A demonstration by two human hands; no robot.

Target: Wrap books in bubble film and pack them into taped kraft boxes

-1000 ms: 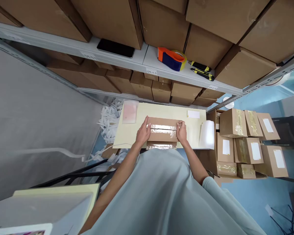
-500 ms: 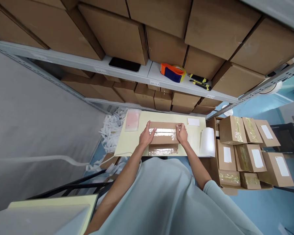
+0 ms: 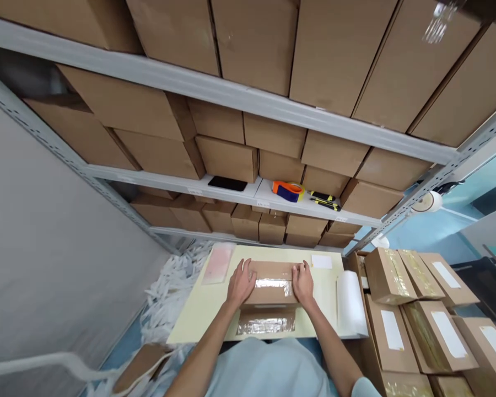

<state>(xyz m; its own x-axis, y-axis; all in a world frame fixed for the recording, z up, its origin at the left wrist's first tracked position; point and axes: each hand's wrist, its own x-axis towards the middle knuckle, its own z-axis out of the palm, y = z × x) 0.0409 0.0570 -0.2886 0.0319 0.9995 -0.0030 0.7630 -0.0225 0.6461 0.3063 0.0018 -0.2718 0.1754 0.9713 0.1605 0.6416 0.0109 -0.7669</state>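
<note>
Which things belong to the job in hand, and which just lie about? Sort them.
Job, seemingly: taped carton between left hand and right hand; taped cardboard nearer the body.

Likely lying about, untouched: orange-and-blue tape dispenser; yellow-black cutters; black flat device; pinkish packet; white roll.

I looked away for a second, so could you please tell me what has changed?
The taped box has moved away from the body, towards the table's far edge, and more of the nearer box shows. The view has tilted up. The left hand and right hand still hold its ends; the white roll looks unmoved.
</note>
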